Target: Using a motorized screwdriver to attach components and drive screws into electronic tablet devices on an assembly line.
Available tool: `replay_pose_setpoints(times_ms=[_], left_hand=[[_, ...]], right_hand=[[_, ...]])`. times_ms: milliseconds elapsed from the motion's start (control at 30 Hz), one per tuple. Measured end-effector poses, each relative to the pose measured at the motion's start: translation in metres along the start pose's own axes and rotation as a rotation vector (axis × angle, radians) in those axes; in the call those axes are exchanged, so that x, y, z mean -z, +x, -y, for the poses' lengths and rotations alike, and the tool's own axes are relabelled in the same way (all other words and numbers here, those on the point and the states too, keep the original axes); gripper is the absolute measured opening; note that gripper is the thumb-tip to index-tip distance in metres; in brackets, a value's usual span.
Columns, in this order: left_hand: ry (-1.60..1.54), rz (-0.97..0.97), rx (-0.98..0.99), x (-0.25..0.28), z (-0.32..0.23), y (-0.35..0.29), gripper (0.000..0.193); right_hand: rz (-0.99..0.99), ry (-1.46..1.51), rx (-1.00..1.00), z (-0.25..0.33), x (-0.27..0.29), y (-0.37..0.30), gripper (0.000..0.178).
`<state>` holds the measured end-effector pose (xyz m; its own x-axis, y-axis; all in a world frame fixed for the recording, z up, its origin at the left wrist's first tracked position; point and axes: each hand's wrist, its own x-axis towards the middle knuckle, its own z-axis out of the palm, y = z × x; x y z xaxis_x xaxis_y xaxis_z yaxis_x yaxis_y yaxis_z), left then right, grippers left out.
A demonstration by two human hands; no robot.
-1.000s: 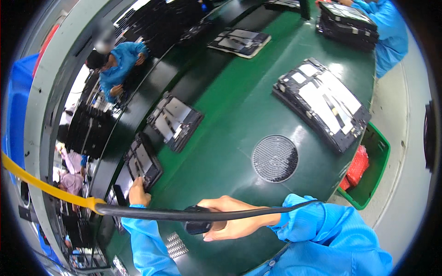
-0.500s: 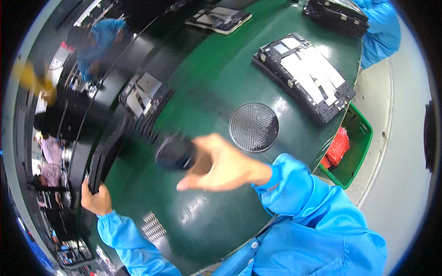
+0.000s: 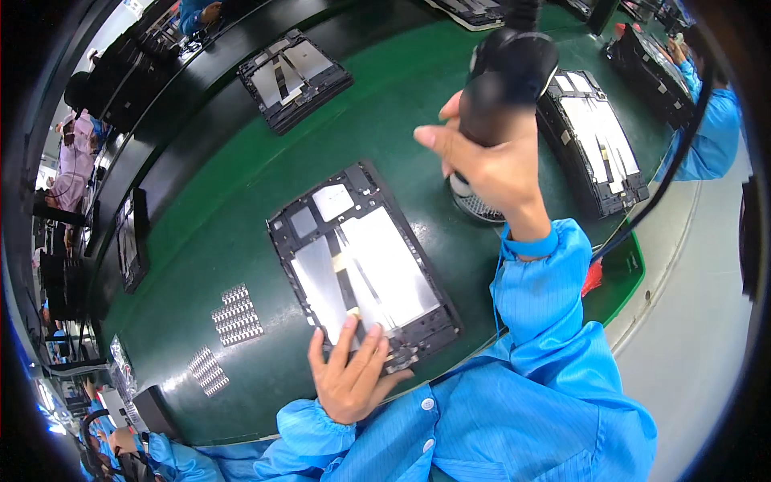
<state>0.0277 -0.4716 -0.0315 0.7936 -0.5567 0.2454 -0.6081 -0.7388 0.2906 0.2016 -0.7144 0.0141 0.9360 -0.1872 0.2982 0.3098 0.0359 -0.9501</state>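
A flat tablet-like panel (image 3: 385, 257), black-framed with silver plates and dark ribbon strips, lies face up on the green table. My left hand (image 3: 350, 373) rests on its near edge, fingers spread and flat. Up to the right, my right hand (image 3: 502, 173) is closed around a black handheld device (image 3: 502, 88) with a thick round head; motion blurs part of it, so its exact kind is unclear. A black ribbed hose or cord (image 3: 522, 14) shows above it. Below that hand sits a round perforated disc (image 3: 478, 210), partly covered.
Similar panels lie at the far left (image 3: 293, 76) and in a stack on the right (image 3: 590, 140). Small metal parts (image 3: 237, 313) stand in rows at left. A green bin (image 3: 622, 277) holds red wrap beside the table. A black cable (image 3: 683, 153) crosses the right side. A co-worker's blue sleeve (image 3: 707, 136) is beyond.
The dark panel my left hand held on edge at left is gone from it; that hand now lies on a flat panel before me. My right hand carried the black device rightward, above the disc.
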Motion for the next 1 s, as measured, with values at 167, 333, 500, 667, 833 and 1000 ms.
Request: replay_pose_setpoints(times_ms=[167, 333, 500, 667, 833, 1000], left_hand=[[-0.236, -0.148, 0.134, -0.002, 0.029, 0.003, 0.089], [-0.620, -0.482, 0.372, -0.015, 0.069, 0.044, 0.059], [-0.752, -0.564, 0.403, -0.030, 0.064, 0.063, 0.061], [-0.478, -0.554, 0.393, -0.033, 0.054, 0.059, 0.046], [-0.372, -0.602, 0.234, -0.025, 0.065, 0.063, 0.016], [-0.643, -0.693, 0.486, -0.021, 0.060, 0.064, 0.018]], right_hand=[[0.207, 0.151, -0.094, 0.012, -0.012, -0.036, 0.025], [-0.013, 0.090, 0.125, 0.016, 0.012, -0.008, 0.025], [0.000, 0.201, 0.144, -0.013, 0.023, 0.011, 0.019], [-0.008, 0.159, 0.155, -0.014, 0.023, 0.014, 0.018], [-0.013, 0.107, 0.169, -0.020, 0.025, 0.019, 0.018], [0.003, 0.127, 0.151, -0.026, 0.029, 0.022, 0.019]])
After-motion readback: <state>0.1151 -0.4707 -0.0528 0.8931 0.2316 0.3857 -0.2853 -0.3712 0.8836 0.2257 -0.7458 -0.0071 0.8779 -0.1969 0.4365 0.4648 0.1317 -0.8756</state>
